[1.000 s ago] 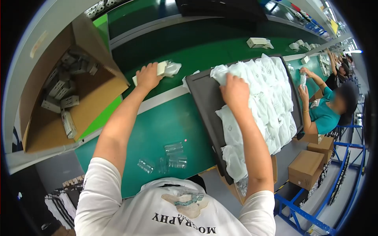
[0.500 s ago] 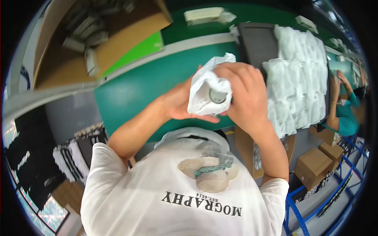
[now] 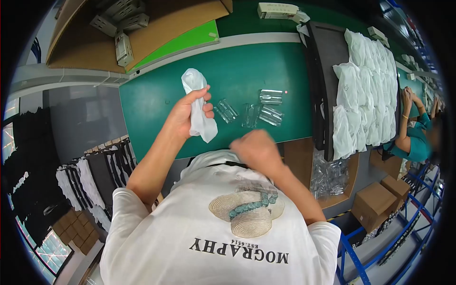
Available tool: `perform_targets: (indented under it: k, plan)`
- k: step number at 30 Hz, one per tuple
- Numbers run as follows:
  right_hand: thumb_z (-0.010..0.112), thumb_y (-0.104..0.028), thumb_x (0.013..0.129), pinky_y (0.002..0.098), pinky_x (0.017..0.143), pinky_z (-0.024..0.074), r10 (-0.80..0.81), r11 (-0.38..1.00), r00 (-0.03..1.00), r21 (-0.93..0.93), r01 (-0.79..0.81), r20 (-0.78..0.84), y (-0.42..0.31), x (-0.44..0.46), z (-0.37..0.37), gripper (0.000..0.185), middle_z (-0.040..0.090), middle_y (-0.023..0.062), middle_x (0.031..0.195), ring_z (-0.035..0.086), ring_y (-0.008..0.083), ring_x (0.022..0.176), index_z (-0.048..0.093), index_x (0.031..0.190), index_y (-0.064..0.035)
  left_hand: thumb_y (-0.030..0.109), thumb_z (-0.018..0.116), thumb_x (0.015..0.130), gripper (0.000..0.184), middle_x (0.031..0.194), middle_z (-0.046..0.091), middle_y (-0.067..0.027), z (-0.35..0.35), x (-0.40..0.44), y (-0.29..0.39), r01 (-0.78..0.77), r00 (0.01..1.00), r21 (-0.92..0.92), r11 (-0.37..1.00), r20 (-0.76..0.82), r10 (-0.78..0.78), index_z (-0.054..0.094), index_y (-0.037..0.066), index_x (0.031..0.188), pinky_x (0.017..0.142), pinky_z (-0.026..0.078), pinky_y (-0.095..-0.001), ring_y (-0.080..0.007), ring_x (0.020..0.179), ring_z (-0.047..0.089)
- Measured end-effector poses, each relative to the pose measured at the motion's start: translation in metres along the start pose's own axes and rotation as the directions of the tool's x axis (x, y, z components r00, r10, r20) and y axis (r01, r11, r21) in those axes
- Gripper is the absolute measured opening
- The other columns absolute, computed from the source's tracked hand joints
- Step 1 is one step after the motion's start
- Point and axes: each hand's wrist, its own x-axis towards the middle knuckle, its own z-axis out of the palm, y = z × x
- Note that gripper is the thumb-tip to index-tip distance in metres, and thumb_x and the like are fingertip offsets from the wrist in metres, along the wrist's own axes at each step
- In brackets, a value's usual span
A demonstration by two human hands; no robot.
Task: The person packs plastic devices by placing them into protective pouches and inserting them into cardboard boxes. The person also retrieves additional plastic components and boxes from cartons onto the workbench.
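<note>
My left hand is wrapped round a white wrapped item, held upright above the green table. My right hand is at the table's front edge, blurred by motion, with its fingers curled; whether it holds anything is hidden. Several clear plastic pieces lie on the table between and beyond my hands. To the right, a dark tray bears rows of white wrapped items.
An open cardboard box with small white boxes stands at the back left. A white box lies on the back belt. Below the tray, a carton holds clear plastic pieces. A co-worker in teal is at the far right.
My hands have left the tray and the white box, come together round a white bag, then parted. The wrapped item is now in my left hand alone. The view has shifted too.
</note>
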Motion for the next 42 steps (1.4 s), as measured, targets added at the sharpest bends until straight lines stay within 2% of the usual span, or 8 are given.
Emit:
perform_targets:
  k: [1, 3, 16, 21, 25, 33, 38, 42]
  plan:
    - [0.067, -0.01, 0.071, 0.0368, 0.068, 0.0459, 0.179, 0.972, 0.981, -0.166, -0.164, 0.078, 0.013, -0.003, -0.002, 0.014, 0.058, 0.0053, 0.073, 0.057, 0.0235, 0.071, 0.064, 0.084, -0.0076, 0.031, 0.067, 0.087, 0.036, 0.086, 0.055, -0.0044, -0.008, -0.004, -0.002, -0.009, 1.0, 0.01, 1.0, -0.03, 0.009, 0.051, 0.008, 0.11, 0.062, 0.051, -0.0352, -0.0185, 0.071, 0.056]
    - [0.068, -0.016, 0.075, 0.0387, 0.066, 0.0438, 0.277, 0.926, 0.901, -0.159, -0.343, -0.335, 0.044, -0.022, 0.028, 0.015, 0.058, 0.0062, 0.073, 0.056, 0.0255, 0.071, 0.062, 0.085, -0.0066, 0.029, 0.068, 0.086, 0.036, 0.085, 0.054, -0.0042, 0.0, -0.017, -0.007, -0.022, 0.997, 0.006, 1.0, -0.076, 0.023, 0.05, 0.009, 0.11, 0.062, 0.05, -0.0359, -0.0185, 0.071, 0.055]
    - [0.069, -0.016, 0.077, 0.0395, 0.068, 0.0414, 0.393, 0.78, 0.906, -0.465, -0.42, -0.158, 0.043, 0.006, 0.07, 0.016, 0.058, 0.0073, 0.083, 0.055, 0.0266, 0.078, 0.057, 0.082, -0.0077, 0.024, 0.067, 0.087, 0.042, 0.087, 0.055, -0.0021, -0.014, -0.038, -0.034, -0.063, 0.998, 0.234, 0.97, 0.002, 0.064, 0.047, 0.011, 0.122, 0.066, 0.05, -0.0363, -0.0172, 0.074, 0.057]
    - [0.067, -0.008, 0.074, 0.0382, 0.074, 0.0413, 0.03, 0.969, 0.931, -0.217, -0.116, -0.365, -0.04, 0.043, -0.025, 0.013, 0.056, 0.0075, 0.086, 0.055, 0.0261, 0.088, 0.058, 0.083, -0.0088, 0.026, 0.067, 0.088, 0.043, 0.091, 0.055, -0.0024, -0.001, -0.036, -0.036, -0.223, 0.975, 0.302, 0.927, 0.083, 0.207, 0.046, 0.01, 0.121, 0.073, 0.05, -0.0358, -0.0169, 0.082, 0.056]
    - [0.067, -0.006, 0.07, 0.0385, 0.078, 0.0415, -0.065, 0.974, 0.97, -0.227, 0.01, -0.233, -0.069, 0.055, -0.04, 0.017, 0.056, 0.0065, 0.09, 0.055, 0.0249, 0.094, 0.059, 0.085, -0.0088, 0.025, 0.064, 0.09, 0.048, 0.106, 0.05, -0.0039, 0.01, -0.035, -0.036, -0.115, 0.966, 0.026, 0.993, 0.237, 0.105, 0.035, 0.01, 0.125, 0.08, 0.046, -0.0324, -0.0148, 0.095, 0.052]
    - [0.061, -0.007, 0.069, 0.0405, 0.09, 0.0409, -0.14, 0.919, 0.989, -0.377, 0.115, -0.038, -0.061, 0.047, -0.034, 0.026, 0.056, 0.0074, 0.095, 0.055, 0.025, 0.102, 0.06, 0.094, -0.0074, 0.023, 0.064, 0.09, 0.054, 0.112, 0.051, -0.0051, 0.033, -0.039, -0.051, -0.32, 0.947, 0.38, 0.868, 0.129, 0.293, 0.033, 0.008, 0.132, 0.091, 0.044, -0.0329, -0.0166, 0.104, 0.052]
    - [0.062, -0.004, 0.072, 0.0389, 0.093, 0.0406, -0.194, 0.952, 0.976, -0.259, 0.164, -0.095, -0.043, 0.041, -0.034, 0.023, 0.057, 0.0081, 0.097, 0.056, 0.0254, 0.1, 0.061, 0.095, -0.0071, 0.021, 0.063, 0.09, 0.038, 0.105, 0.055, -0.0052, 0.022, -0.023, -0.052, -0.307, 0.944, 0.271, 0.912, 0.208, 0.256, 0.049, 0.005, 0.121, 0.089, 0.046, -0.0353, -0.0162, 0.1, 0.054]
    - [0.06, -0.005, 0.083, 0.0387, 0.098, 0.0385, 0.211, 0.97, 0.899, 0.196, -0.144, -0.383, -0.032, 0.039, -0.028, 0.033, 0.057, 0.0117, 0.115, 0.054, 0.0257, 0.11, 0.057, 0.116, -0.0039, 0.019, 0.062, 0.09, 0.048, 0.119, 0.053, -0.0086, 0.028, -0.02, -0.048, -0.247, 0.96, 0.125, 0.961, 0.169, 0.225, 0.041, 0.005, 0.131, 0.092, 0.045, -0.0347, -0.0182, 0.11, 0.052]
